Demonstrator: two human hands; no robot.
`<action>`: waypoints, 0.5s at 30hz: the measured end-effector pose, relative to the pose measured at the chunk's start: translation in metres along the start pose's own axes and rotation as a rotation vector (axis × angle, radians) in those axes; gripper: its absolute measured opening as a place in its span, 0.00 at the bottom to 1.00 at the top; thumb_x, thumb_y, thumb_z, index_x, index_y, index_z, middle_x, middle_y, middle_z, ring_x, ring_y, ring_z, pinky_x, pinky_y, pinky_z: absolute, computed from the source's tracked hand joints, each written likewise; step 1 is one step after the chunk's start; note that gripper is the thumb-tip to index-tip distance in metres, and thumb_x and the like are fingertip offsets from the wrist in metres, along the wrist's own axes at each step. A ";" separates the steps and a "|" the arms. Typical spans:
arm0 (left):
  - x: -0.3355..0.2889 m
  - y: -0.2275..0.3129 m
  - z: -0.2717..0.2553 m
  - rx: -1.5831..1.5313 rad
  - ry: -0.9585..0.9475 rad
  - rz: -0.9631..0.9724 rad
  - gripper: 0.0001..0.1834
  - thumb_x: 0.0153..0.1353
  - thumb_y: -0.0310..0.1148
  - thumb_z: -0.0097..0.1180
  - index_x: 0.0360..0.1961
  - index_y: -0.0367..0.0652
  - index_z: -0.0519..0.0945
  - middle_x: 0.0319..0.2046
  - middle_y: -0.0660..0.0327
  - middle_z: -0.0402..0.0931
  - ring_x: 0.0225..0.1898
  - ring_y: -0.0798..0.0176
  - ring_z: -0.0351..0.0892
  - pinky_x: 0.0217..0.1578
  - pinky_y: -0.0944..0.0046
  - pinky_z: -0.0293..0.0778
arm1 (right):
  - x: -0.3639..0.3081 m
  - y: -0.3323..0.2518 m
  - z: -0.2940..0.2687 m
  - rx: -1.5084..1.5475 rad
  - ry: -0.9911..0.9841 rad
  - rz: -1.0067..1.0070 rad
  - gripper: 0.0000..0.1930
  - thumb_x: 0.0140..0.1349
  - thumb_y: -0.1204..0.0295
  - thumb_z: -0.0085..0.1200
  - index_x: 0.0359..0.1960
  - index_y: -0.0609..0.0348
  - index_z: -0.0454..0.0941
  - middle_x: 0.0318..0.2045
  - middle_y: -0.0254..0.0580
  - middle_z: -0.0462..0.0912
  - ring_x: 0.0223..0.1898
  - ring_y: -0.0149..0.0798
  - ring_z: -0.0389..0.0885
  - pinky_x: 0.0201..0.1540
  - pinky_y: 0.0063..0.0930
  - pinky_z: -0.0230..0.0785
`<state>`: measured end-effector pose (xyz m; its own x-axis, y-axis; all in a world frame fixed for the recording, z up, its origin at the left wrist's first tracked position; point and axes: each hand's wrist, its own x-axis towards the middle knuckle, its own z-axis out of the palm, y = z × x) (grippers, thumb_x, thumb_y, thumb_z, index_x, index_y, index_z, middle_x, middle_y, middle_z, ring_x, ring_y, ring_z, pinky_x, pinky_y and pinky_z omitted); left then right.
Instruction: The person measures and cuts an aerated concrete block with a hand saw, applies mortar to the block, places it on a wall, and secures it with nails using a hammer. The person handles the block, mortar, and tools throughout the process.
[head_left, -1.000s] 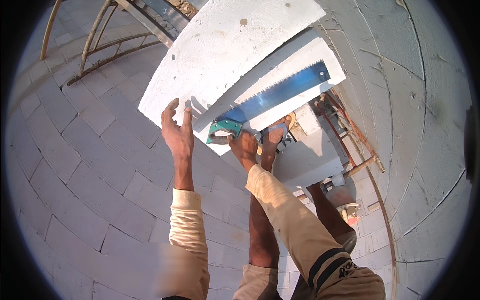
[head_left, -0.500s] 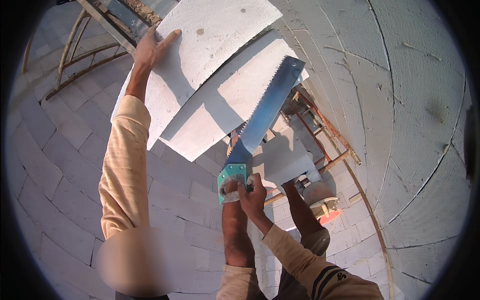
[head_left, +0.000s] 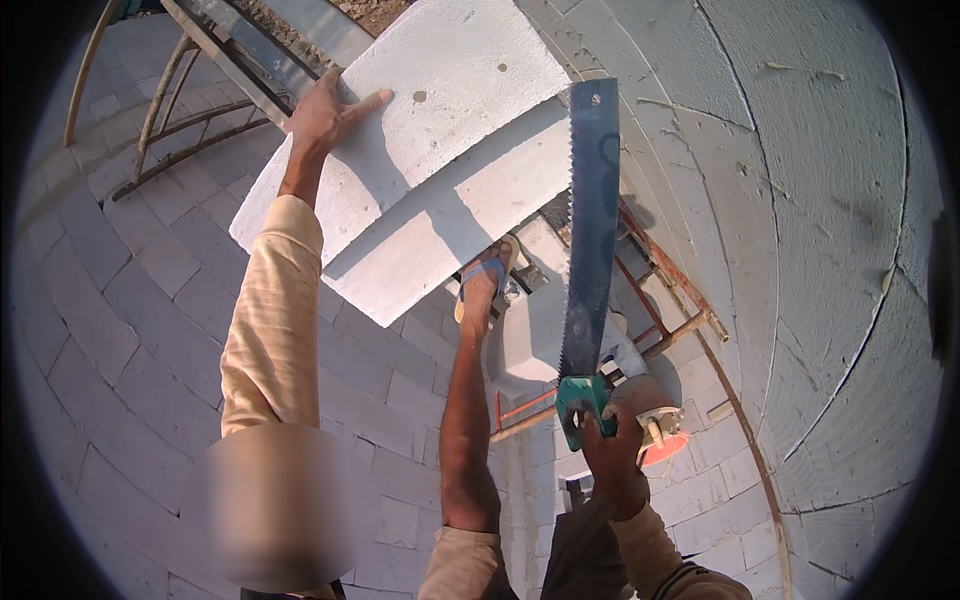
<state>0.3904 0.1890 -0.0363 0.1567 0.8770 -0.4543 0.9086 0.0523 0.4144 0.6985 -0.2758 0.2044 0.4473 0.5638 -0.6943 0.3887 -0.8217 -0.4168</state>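
Note:
My left hand (head_left: pixel 330 108) rests on the left end of a white lightweight concrete block (head_left: pixel 455 70), thumb and fingers spread, holding nothing. Beneath it lies a second white block (head_left: pixel 450 215), its near strip showing past the upper one. My right hand (head_left: pixel 614 462) is closed round the teal handle of a hand saw (head_left: pixel 592 230). The long dark blade points away from me, its teeth facing left. Its tip reaches beside the right corner of the upper block. The saw appears apart from the blocks, though the exact gap is hard to judge.
My sandalled foot (head_left: pixel 486 272) is near the blocks' lower edge. Rusty red metal framing (head_left: pixel 665 270) stands to the right, before a grey block wall (head_left: pixel 820 200). A round bucket-like thing (head_left: pixel 650 415) is beyond my right hand. Curved metal bars (head_left: pixel 165 110) stand far left.
My right hand has carried the saw rightward, off the blocks, and the blade has swung from slanting to nearly straight ahead. My left hand stays on the upper block while the view shifts slightly.

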 end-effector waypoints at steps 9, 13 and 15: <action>-0.019 0.059 0.046 0.194 -0.171 0.136 0.63 0.36 0.78 0.71 0.67 0.44 0.75 0.54 0.50 0.82 0.57 0.42 0.80 0.59 0.36 0.70 | -0.016 -0.015 -0.044 -0.074 0.062 -0.003 0.13 0.57 0.74 0.68 0.36 0.63 0.75 0.26 0.48 0.79 0.28 0.46 0.79 0.36 0.38 0.73; -0.043 0.092 0.072 0.302 -0.231 0.211 0.62 0.33 0.79 0.72 0.67 0.52 0.75 0.59 0.55 0.80 0.64 0.43 0.74 0.67 0.31 0.60 | -0.023 -0.028 -0.061 -0.157 0.094 0.075 0.13 0.56 0.74 0.69 0.37 0.63 0.75 0.27 0.48 0.80 0.29 0.48 0.81 0.36 0.39 0.74; -0.048 0.095 0.077 0.307 -0.262 0.247 0.63 0.32 0.79 0.71 0.68 0.53 0.74 0.62 0.54 0.77 0.66 0.43 0.72 0.69 0.30 0.57 | -0.028 -0.035 -0.070 -0.179 0.101 0.113 0.13 0.56 0.73 0.69 0.36 0.62 0.76 0.28 0.49 0.81 0.29 0.49 0.82 0.36 0.39 0.75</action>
<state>0.4983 0.1150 -0.0355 0.4389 0.6932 -0.5718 0.8982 -0.3208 0.3006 0.7288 -0.2575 0.2797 0.5705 0.4821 -0.6649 0.4643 -0.8571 -0.2232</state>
